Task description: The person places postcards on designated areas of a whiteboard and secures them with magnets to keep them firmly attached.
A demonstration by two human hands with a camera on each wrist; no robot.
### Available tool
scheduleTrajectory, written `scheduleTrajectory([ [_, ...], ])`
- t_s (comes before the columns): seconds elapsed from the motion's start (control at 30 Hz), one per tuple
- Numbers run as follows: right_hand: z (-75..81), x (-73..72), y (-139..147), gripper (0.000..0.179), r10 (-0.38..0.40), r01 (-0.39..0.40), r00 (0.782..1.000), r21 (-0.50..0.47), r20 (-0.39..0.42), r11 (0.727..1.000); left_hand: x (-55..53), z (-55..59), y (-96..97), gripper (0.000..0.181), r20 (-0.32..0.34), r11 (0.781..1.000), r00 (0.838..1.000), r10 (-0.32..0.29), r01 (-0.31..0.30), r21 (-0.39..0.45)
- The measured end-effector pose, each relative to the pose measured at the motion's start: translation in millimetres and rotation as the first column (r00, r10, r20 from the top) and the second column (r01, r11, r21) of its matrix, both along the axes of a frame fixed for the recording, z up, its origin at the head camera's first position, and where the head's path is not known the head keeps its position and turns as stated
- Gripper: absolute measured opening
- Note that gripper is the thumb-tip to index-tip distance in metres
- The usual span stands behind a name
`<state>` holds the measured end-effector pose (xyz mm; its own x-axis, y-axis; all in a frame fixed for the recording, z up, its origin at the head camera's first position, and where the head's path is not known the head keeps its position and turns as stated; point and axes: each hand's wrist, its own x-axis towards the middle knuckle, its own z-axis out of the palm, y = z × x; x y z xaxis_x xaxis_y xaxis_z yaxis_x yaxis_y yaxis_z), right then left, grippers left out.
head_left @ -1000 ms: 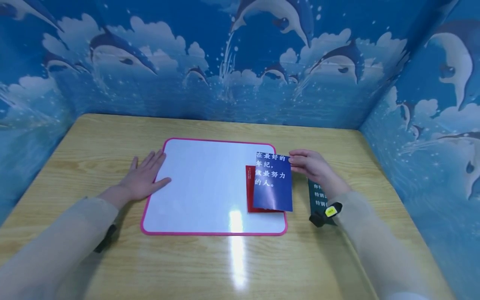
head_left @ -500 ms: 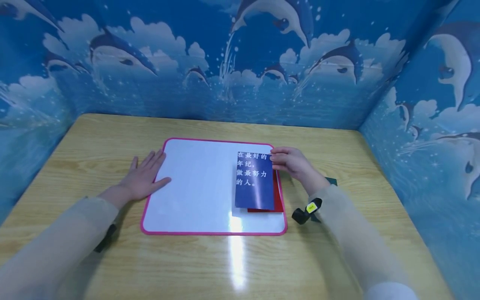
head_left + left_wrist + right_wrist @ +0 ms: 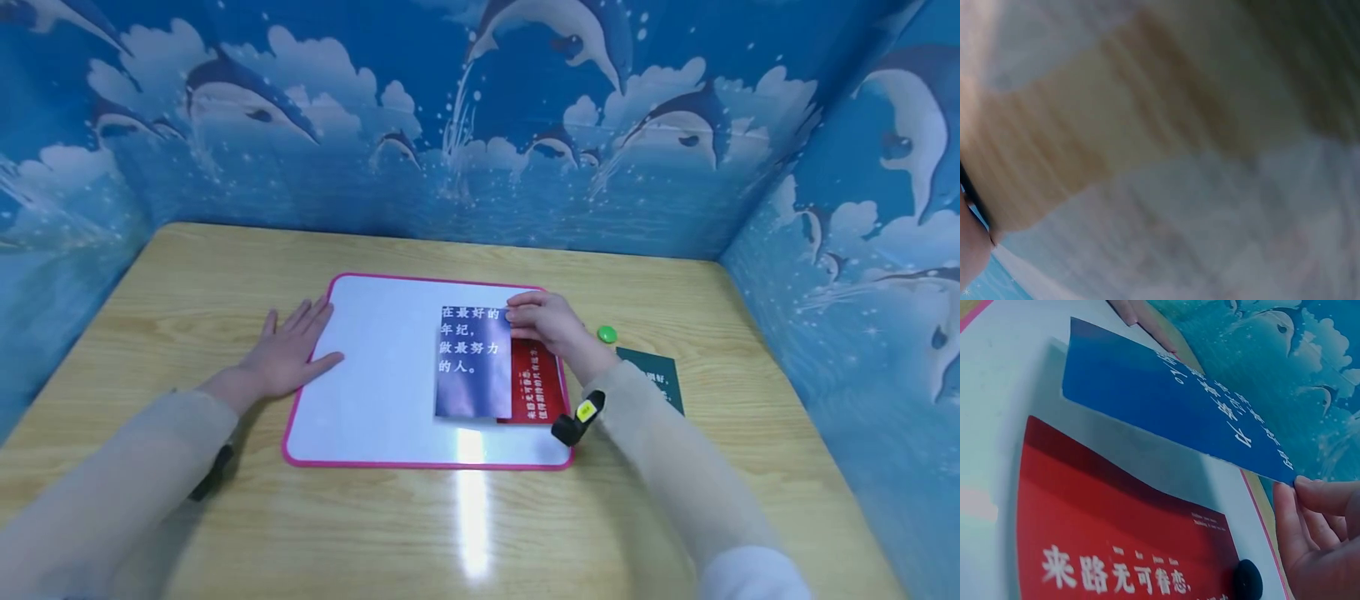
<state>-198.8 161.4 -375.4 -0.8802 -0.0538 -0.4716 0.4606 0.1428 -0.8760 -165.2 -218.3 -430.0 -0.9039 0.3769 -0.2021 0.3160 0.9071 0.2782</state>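
Observation:
A blue card (image 3: 474, 367) with white Chinese characters is pinched at its upper right corner by my right hand (image 3: 549, 321). In the right wrist view the blue card (image 3: 1160, 406) hangs tilted above the whiteboard (image 3: 991, 425). Beneath and to its right, a red card (image 3: 536, 383) with white writing lies on the whiteboard (image 3: 375, 383), which has a pink rim. On the red card (image 3: 1116, 506) sits a dark round magnet (image 3: 1248, 581). My left hand (image 3: 288, 350) rests on the board's left edge, fingers spread. The left wrist view is mostly blurred sleeve.
On the wooden table (image 3: 375, 533), a dark green card (image 3: 660, 375) lies right of the board, partly under the right sleeve. Behind it is a small green round piece (image 3: 607, 334). A curtain (image 3: 480, 200) printed with dolphins borders the table.
My right hand has carried the blue card leftward over the whiteboard, uncovering more of the red card. The green round piece has come into sight. My left hand has stayed put.

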Motion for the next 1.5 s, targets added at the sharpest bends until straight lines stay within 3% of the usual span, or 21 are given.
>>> scheduleTrajectory([
  [0.37, -8.3, 0.4, -25, 0.028, 0.017, -0.019, 0.999, -0.03, -0.048, 0.999, -0.8, -1.6, -0.6, 0.088, -0.004, 1.0, 1.0, 0.002, -0.002, -0.005],
  [0.5, -10.6, 0.5, -33, 0.026, 0.045, -0.041, 0.996, 0.045, -0.082, 0.998, -0.7, -1.4, -0.6, 0.088, 0.001, 1.0, 1.0, -0.002, 0.002, -0.009],
  [0.6, -11.4, 1.2, -37, 0.023, 0.088, -0.071, 0.99, 0.153, -0.106, 0.986, -0.8, -2.3, -0.6, 0.088, -0.003, 1.0, 1.0, 0.001, -0.001, -0.006],
  [0.73, -12.1, 2.3, -41, 0.016, 0.164, -0.117, 0.977, 0.301, -0.134, 0.946, -1.4, -4.5, -1.4, 0.088, -0.012, 1.0, 1.0, 0.007, -0.007, -0.003],
  [0.97, -12.5, 4.6, -46, 0.011, 0.33, -0.15, 0.916, 0.573, -0.226, 0.806, -0.8, -6.5, -2.1, 0.089, -0.018, 1.0, 1.0, 0.01, -0.01, 0.004],
  [1.07, -13.3, 4.2, -46, 0.01, 0.366, -0.146, 0.9, 0.627, -0.238, 0.765, -0.5, -6.1, -1.1, 0.089, -0.022, 1.0, 1.0, 0.006, -0.006, 0.01],
  [1.3, -17.4, -0.4, -46, 0.01, 0.367, -0.139, 0.903, 0.66, -0.221, 0.738, 0.5, -4.0, 0.2, 0.089, -0.029, 1.0, 1.0, 0.005, -0.005, 0.01],
  [1.5, -15.8, 0.1, -45, 0.009, 0.394, -0.12, 0.885, 0.696, -0.248, 0.708, 1.1, -4.0, 0.1, 0.089, -0.023, 1.0, 1.0, 0.004, -0.004, 0.01],
])
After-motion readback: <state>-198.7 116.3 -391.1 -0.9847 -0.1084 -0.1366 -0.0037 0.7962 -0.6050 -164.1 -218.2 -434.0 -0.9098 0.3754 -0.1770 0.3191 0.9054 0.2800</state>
